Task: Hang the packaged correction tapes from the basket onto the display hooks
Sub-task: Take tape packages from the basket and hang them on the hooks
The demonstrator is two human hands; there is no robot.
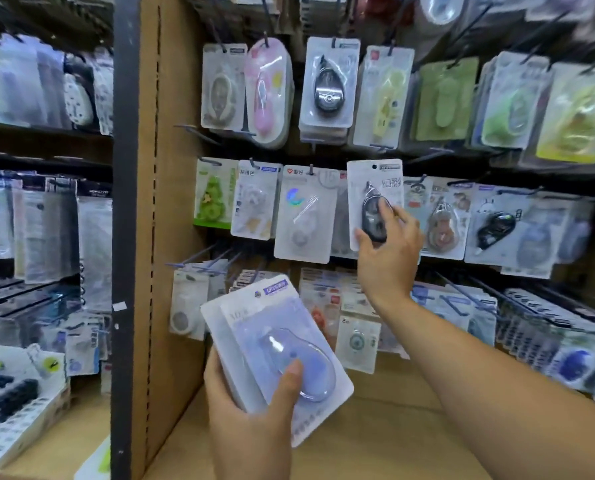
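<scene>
Here, white card (375,202), clear blister, black dispenser

the brown pegboard wall (178,140) is crowded with hanging blister packs in three rows, edge to edge, with only narrow gaps between them. bare black wire hooks (199,133) jut out at the left of the rows. the tan wooden shelf (375,441) below lies open. a dark metal upright post (124,237) blocks the left side.
</scene>
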